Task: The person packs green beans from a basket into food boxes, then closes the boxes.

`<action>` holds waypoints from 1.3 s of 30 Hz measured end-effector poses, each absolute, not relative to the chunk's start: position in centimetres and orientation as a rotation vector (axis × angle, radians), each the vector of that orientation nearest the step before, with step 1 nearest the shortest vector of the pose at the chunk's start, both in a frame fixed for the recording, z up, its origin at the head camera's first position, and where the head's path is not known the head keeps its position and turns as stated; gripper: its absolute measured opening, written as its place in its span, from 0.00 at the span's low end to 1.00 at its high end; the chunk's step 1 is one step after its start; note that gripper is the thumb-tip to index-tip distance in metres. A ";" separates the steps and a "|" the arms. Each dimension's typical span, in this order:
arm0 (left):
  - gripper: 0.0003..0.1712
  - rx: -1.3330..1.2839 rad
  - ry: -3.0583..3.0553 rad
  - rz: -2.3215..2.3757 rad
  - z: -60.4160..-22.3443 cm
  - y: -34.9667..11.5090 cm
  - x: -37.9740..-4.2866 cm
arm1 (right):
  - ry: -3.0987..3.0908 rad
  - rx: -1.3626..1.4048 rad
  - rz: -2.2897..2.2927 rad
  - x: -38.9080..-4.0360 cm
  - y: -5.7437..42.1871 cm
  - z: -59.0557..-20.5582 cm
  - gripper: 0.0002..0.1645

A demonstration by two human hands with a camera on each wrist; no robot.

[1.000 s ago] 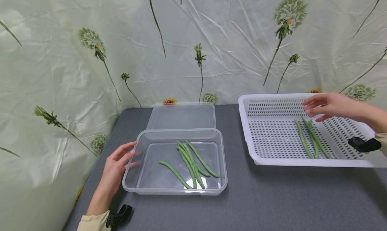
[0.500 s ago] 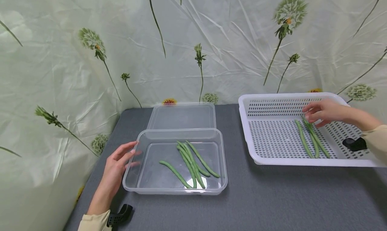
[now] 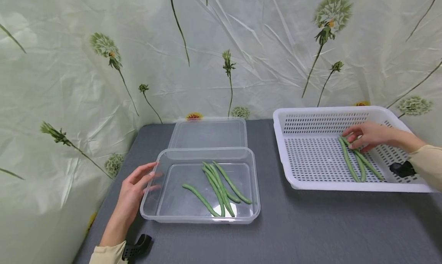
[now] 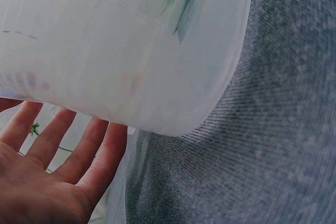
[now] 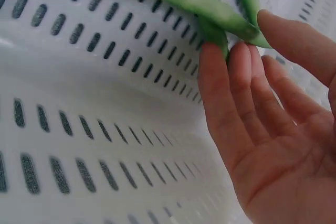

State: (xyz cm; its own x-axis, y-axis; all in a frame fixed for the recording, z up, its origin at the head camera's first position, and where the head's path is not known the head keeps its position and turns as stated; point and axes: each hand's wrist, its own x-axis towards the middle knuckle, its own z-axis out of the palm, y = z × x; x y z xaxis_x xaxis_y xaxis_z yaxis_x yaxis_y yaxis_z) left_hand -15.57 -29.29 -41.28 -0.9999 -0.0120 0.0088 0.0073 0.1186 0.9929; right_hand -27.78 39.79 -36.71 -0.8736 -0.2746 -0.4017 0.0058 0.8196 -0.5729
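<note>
My left hand (image 3: 128, 197) rests with spread fingers at the left wall of a clear plastic container (image 3: 172, 175). In the left wrist view its straight fingertips are right at the wall. Several green beans (image 3: 217, 189) lie inside this container. At the right, my right hand (image 3: 371, 135) reaches down into a white perforated basket (image 3: 288, 160). Three green beans (image 3: 348, 162) lie there. In the right wrist view the nearly straight fingers touch the end of a green bean (image 5: 210, 3), while the thumb tip stands close above that end.
A clear lid (image 3: 208, 133) lies flat behind the container. Grey cloth (image 3: 269, 233) covers the table, and a flower-printed sheet (image 3: 207, 76) hangs behind it. Black wrist-worn devices, such as the left one (image 3: 137, 248), sit below both hands.
My right hand has lowered towards the beans in the basket and now touches them. The bean ends there have shifted slightly to the right. My left hand and the container stay put.
</note>
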 end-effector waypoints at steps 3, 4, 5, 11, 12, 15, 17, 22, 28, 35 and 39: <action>0.26 -0.003 -2.329 -2.082 -41.3 -29.4 -15.6 | 2.531 -0.189 -0.795 -27.8 39.7 -36.9 0.36; 0.26 -0.004 -2.327 -2.080 -41.3 -29.4 -15.6 | 2.531 -0.184 -0.799 -27.7 39.6 -36.9 0.35; 0.26 -0.006 -2.326 -2.078 -41.3 -29.4 -15.6 | 2.526 -0.188 -0.806 -27.7 39.7 -36.8 0.35; 0.26 -0.010 -2.331 -2.066 -41.3 -29.5 -15.7 | 2.441 -0.200 -0.946 -27.8 40.0 -36.8 0.37; 0.26 -0.011 -2.333 -2.067 -41.3 -29.5 -15.7 | 2.425 -0.203 -0.967 -27.8 40.1 -36.8 0.37; 0.26 -0.010 -2.337 -2.068 -41.4 -29.5 -15.6 | 2.369 -0.206 -1.023 -27.9 40.2 -36.9 0.38; 0.26 -0.009 -2.339 -2.068 -41.4 -29.5 -15.6 | 2.344 -0.223 -1.040 -28.0 40.3 -37.0 0.38; 0.26 -0.001 -2.345 -2.064 -41.5 -29.4 -15.6 | 2.331 -0.241 -1.034 -27.8 40.1 -36.8 0.34; 0.26 0.000 -2.346 -2.055 -41.5 -29.4 -15.6 | 2.320 -0.266 -1.054 -27.8 39.7 -36.4 0.30; 0.26 -0.011 -2.350 -2.051 -41.5 -29.4 -15.6 | 2.108 -0.389 -1.247 -27.8 39.8 -35.7 0.18; 0.26 -0.011 -2.348 -2.050 -41.5 -29.4 -15.6 | 2.027 -0.475 -1.293 -27.8 39.6 -35.3 0.20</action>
State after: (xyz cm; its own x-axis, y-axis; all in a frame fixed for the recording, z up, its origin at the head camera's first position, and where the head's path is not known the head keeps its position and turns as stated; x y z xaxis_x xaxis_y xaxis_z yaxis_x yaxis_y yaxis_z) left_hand -15.58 -29.42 -41.55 -0.9997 -0.0105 0.0232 0.0216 0.1349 0.9906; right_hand -27.79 39.59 -35.32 -0.7044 -0.6198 -0.3459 0.0525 0.4405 -0.8962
